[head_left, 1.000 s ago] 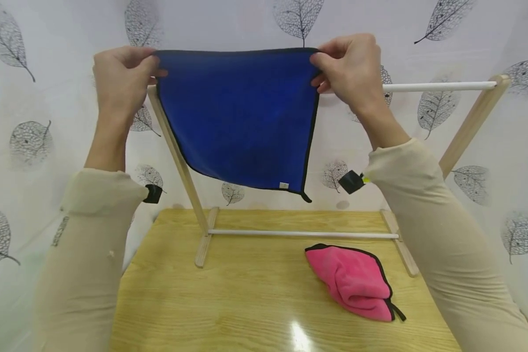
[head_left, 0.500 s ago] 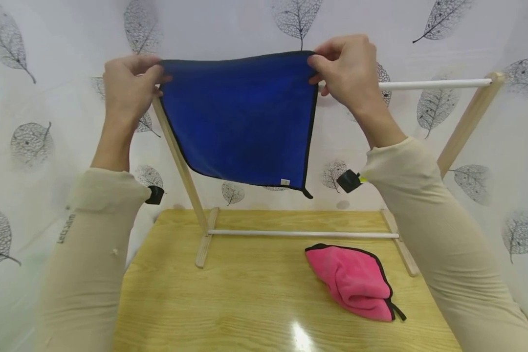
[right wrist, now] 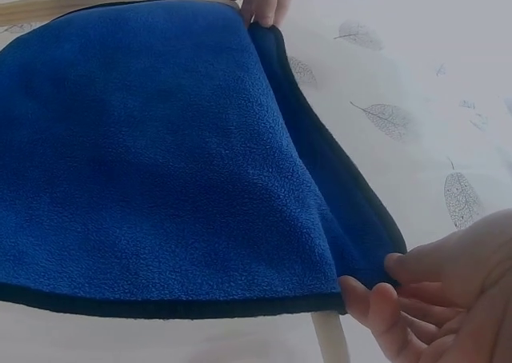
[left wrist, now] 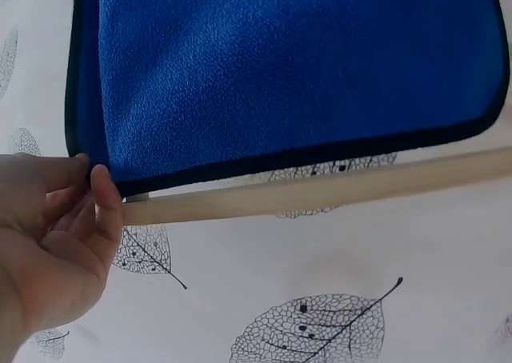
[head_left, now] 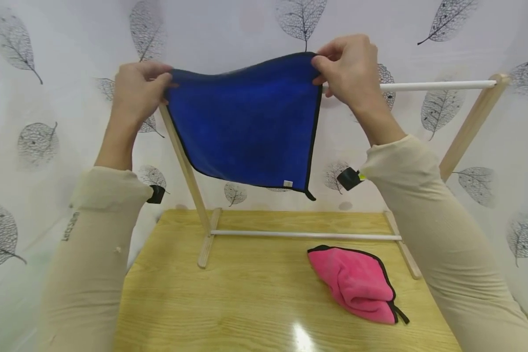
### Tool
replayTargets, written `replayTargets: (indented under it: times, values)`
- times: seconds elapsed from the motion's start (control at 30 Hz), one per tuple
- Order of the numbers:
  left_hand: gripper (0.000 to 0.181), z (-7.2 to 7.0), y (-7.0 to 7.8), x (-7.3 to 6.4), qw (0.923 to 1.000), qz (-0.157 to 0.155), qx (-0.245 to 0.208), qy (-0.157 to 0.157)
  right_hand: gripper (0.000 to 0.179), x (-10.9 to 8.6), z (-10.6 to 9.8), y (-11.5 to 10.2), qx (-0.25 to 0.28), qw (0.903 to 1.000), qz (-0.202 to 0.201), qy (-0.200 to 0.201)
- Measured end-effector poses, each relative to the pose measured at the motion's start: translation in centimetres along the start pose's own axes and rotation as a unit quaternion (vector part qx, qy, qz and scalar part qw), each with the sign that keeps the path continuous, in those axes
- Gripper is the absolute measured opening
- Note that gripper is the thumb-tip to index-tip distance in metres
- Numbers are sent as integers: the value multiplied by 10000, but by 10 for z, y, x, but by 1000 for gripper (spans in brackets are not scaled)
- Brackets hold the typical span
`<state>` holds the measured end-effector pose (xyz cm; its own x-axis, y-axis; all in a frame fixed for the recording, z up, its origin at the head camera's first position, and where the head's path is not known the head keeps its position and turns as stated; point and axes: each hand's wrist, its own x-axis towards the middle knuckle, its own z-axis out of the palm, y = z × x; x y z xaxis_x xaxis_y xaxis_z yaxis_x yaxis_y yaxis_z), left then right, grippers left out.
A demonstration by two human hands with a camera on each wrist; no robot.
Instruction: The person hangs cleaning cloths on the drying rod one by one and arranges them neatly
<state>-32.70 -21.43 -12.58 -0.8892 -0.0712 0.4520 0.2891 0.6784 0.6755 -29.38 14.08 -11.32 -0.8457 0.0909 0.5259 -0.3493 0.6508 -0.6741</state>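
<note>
Cloth hangs across the rod, top corners pinched by left hand at 10 o'clock, right hand near 1 o'clock. Likely light, soft, limp; hold by hemmed corners.

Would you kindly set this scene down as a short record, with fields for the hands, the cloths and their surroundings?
Left hand: pinches one upper corner
Right hand: pinches the other, held higher
Blue cloth: black-edged, spread between the hands; contact with upper rod unclear
White label: near the blue cloth's lower right corner, head view
Pink cloth: black-edged, crumpled on the table
Rack: wooden sides, white rods
Table: wood-grain top
Backdrop: pale, dark leaf print
</note>
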Motion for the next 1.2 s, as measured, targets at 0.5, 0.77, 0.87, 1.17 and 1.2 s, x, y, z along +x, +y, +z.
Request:
replayTargets:
  times: [0.5, 0.77, 0.87, 1.17, 1.2]
  values:
    - [32, 6, 1, -5, 9900, 690, 1230, -55, 29, -6, 3, 18, -764, 9938, -644, -485]
    - [43, -3, -5, -7, 9742, 1446, 1580, -713, 28, -11, 4, 18, -1341, 9737, -1431, -1157]
    - [43, -6, -6, -7, 9701, 1454, 1668, -992, 32, -11, 4, 17, -1507, 9680, -1459, -1377]
    - [45, -6, -5, -5, 9598, 1612, 1893, -1299, 36, -14, 8, 14, -1925, 9593, -1488, -1435]
    - [45, -6, -6, -5, 9598, 1624, 1897, -1282, 36, -14, 9, 14, -1899, 9605, -1466, -1409]
